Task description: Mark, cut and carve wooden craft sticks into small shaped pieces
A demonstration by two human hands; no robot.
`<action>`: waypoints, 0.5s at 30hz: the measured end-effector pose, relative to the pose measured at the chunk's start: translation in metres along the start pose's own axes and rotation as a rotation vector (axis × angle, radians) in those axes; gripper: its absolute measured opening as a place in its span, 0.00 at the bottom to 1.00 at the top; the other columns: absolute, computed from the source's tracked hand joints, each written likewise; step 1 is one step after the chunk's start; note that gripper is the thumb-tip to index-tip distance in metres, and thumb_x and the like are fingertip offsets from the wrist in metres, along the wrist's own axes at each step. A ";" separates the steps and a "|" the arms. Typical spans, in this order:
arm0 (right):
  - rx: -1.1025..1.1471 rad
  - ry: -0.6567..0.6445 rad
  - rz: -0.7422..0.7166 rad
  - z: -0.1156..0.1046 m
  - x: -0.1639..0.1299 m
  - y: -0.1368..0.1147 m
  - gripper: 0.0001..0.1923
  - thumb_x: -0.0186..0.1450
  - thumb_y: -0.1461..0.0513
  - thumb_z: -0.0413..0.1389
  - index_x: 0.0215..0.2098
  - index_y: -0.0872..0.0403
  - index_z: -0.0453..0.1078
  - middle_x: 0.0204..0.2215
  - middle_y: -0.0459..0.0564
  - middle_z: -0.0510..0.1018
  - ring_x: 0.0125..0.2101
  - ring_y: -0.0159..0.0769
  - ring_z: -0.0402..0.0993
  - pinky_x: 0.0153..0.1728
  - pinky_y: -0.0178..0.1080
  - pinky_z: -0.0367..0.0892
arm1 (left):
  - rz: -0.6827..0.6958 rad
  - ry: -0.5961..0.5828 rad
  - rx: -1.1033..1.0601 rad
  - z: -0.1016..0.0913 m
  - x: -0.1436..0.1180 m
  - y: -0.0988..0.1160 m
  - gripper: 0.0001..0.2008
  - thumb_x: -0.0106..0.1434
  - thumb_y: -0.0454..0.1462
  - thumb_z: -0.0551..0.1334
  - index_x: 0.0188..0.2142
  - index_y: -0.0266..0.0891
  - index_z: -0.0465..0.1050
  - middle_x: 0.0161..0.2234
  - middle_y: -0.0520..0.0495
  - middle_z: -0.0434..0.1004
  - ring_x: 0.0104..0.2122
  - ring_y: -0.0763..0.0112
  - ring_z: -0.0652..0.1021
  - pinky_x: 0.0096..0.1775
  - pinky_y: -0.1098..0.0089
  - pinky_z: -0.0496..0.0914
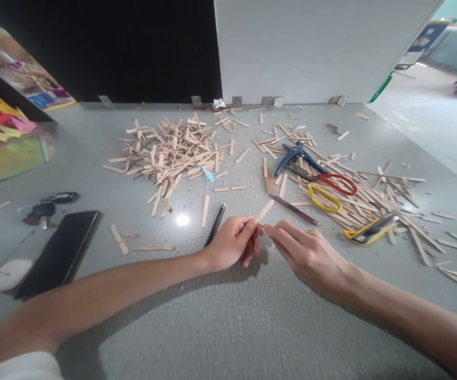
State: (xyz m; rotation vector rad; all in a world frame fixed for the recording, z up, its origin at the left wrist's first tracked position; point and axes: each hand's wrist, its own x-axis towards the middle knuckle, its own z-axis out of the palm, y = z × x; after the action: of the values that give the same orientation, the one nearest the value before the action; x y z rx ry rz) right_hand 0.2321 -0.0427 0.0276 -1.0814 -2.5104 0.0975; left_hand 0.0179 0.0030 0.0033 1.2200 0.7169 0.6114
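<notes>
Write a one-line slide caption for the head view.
Left hand pinches a short wooden stick, right hand at its lower end, above a grey table strewn with sticks.

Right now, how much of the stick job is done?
Many cut pieces already lie in a heap of cut stick pieces, so plenty looks done. In hand: the left hand pinches one short wooden stick, and the right hand meets it at its lower end. Left over: a pile of longer sticks lies uncut by the scissors, so I'd guess a fair bit remains.

Pale wooden stick [265,210] — red-and-yellow scissors [331,191]
</notes>
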 end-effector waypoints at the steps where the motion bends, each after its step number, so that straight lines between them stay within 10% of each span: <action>1: 0.017 0.016 0.030 0.001 0.000 0.000 0.17 0.80 0.68 0.44 0.56 0.58 0.74 0.34 0.52 0.78 0.25 0.34 0.71 0.23 0.37 0.64 | 0.001 0.000 -0.016 0.000 0.000 0.000 0.22 0.74 0.56 0.58 0.35 0.40 0.68 0.21 0.56 0.73 0.12 0.79 0.68 0.14 0.77 0.61; 10: 0.195 0.359 0.247 0.022 0.002 -0.001 0.10 0.78 0.65 0.52 0.53 0.51 0.72 0.35 0.49 0.83 0.28 0.32 0.79 0.32 0.34 0.75 | -0.020 0.001 -0.034 0.002 -0.002 0.004 0.18 0.75 0.51 0.55 0.36 0.41 0.66 0.22 0.57 0.70 0.13 0.79 0.62 0.16 0.76 0.57; 15: 0.405 0.464 0.423 0.018 0.008 -0.007 0.12 0.72 0.63 0.57 0.54 0.52 0.69 0.23 0.36 0.70 0.17 0.27 0.64 0.18 0.30 0.60 | 0.013 0.005 0.188 0.004 -0.006 0.008 0.18 0.75 0.49 0.54 0.35 0.40 0.71 0.19 0.60 0.58 0.18 0.75 0.61 0.22 0.74 0.57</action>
State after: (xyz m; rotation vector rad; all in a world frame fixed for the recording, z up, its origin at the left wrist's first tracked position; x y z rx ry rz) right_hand 0.2156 -0.0405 0.0154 -1.2651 -1.7334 0.4039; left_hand 0.0169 -0.0024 0.0127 1.3977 0.7843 0.5676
